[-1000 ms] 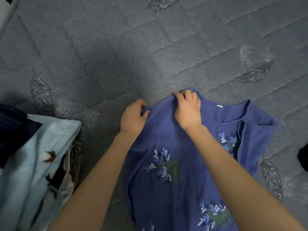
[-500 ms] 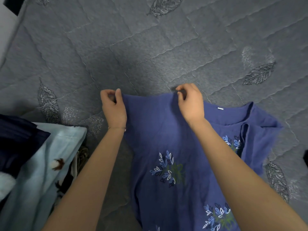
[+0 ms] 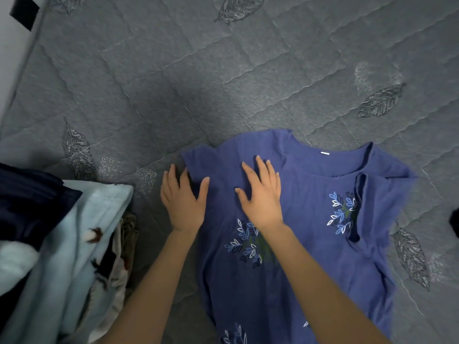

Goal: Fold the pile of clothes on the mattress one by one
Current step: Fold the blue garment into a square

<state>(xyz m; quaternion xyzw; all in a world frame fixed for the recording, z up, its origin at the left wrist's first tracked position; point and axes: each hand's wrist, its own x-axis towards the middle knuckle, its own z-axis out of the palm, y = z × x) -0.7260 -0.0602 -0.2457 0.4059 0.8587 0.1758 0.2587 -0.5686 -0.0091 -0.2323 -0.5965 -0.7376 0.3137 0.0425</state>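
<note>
A blue top (image 3: 310, 232) with leaf prints lies spread on the grey quilted mattress (image 3: 198, 83), neckline toward the far side. Its right sleeve is folded over the front. My left hand (image 3: 182, 197) lies flat at the left sleeve's edge, thumb on the cloth and fingers on the mattress beside it. My right hand (image 3: 260, 194) presses flat on the left shoulder area with fingers straight. Neither hand holds anything.
A pile of clothes (image 3: 62, 256) sits at the lower left, with a light blue printed piece on top and a dark navy one (image 3: 27, 202) behind it. A dark object (image 3: 454, 223) shows at the right edge. The mattress edge runs along the upper left.
Both hands let go of the left sleeve they were pinching and pulling outward. The sleeve now lies flat, and both palms rest open on the cloth.
</note>
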